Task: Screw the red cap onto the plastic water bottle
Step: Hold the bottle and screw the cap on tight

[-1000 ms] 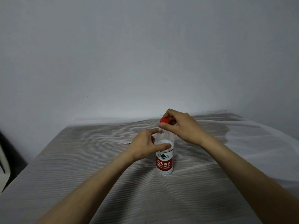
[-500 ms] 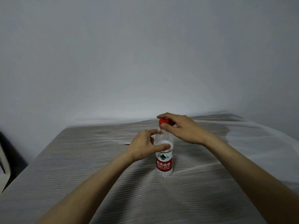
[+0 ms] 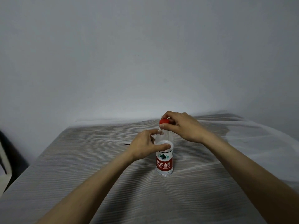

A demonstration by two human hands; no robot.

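Observation:
A clear plastic water bottle (image 3: 164, 162) with a red label stands upright on the striped cloth in the middle of the table. The red cap (image 3: 164, 121) sits on its neck. My right hand (image 3: 181, 126) reaches in from the right and pinches the cap between thumb and fingers. My left hand (image 3: 144, 146) wraps the bottle's upper body from the left, thumb across the front and index finger touching the shoulder. The neck threads are hidden by my fingers.
The table (image 3: 80, 167) is covered by a grey striped cloth, with a sheer white cloth (image 3: 258, 139) draped over its right side. A plain wall stands right behind the far edge. A dark object (image 3: 6, 159) sits off the left edge.
My right hand has turned on the cap, its fingers shifting around it. The left hand and the bottle have stayed in place.

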